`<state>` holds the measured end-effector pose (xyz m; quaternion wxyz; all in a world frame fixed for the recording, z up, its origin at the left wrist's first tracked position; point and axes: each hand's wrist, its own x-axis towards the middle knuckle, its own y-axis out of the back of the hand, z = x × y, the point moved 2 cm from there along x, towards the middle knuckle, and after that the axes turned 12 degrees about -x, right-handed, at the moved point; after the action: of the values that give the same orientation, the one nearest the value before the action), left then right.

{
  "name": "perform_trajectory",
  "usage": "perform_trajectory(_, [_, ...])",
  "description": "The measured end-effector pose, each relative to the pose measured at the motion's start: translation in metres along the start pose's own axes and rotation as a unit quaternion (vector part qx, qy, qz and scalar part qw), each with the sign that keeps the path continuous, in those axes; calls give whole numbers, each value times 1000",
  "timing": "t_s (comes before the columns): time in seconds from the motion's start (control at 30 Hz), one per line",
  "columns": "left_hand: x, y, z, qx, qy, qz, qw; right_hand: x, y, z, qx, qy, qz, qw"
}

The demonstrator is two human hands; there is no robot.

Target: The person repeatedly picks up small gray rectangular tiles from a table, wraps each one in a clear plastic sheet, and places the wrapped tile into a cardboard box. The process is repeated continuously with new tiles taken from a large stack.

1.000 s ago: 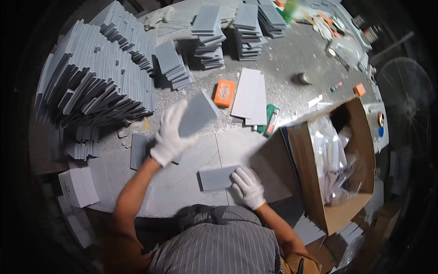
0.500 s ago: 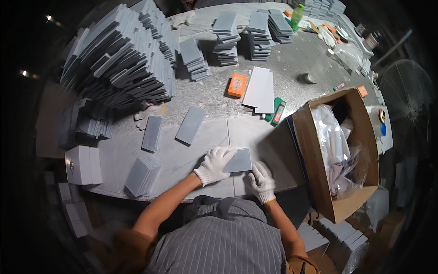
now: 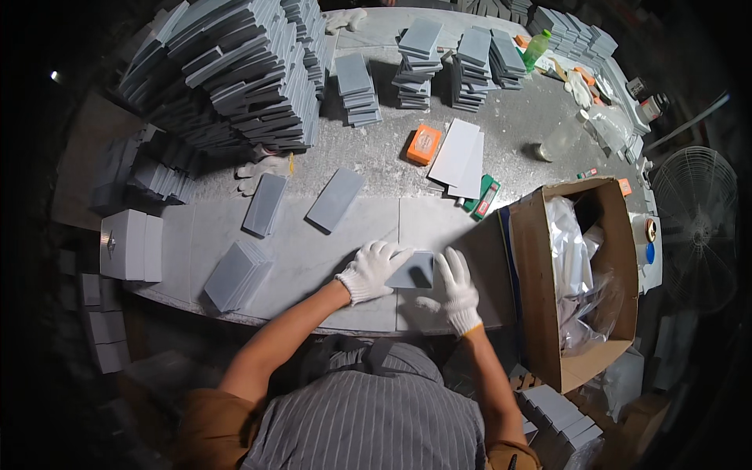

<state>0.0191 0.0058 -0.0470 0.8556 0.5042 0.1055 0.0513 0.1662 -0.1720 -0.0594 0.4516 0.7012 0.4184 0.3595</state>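
Observation:
Both my hands wear white knitted gloves. A small rectangular grey tile (image 3: pixel 413 271) lies on the pale marble-look work surface in front of me. My left hand (image 3: pixel 371 272) grips its left end, with the fingers covering that part. At the tile's right edge is my right hand (image 3: pixel 454 287), fingers stretched upward and thumb spread out to the left; it holds nothing. Farther left lie two more grey tiles, a longer one (image 3: pixel 335 200) and one (image 3: pixel 265 204) that seems to have another beneath it. A fanned stack of grey tiles (image 3: pixel 239 276) sits near the front edge.
Tall tile piles (image 3: pixel 251 70) crowd the back left, with smaller stacks (image 3: pixel 417 63) along the back. An orange box (image 3: pixel 423 144), white panels (image 3: pixel 458 159) and a green box (image 3: pixel 486 196) lie mid-table. On the right stand an open carton (image 3: pixel 540 258) with plastic bags and a fan (image 3: pixel 697 219).
My right hand has moved up along the tile's right edge and its fingers have spread. My left hand stays on the tile. The whole view has shifted a little.

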Motion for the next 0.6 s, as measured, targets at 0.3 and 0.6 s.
perform_trajectory(0.3, [-14,11,-6,25,35,48,998,50,-16,5,-55,103,-159,980])
perform_trajectory(0.6, [-26,-2,-23,23,66,47,996,20,1,-4,10,-92,-180,979])
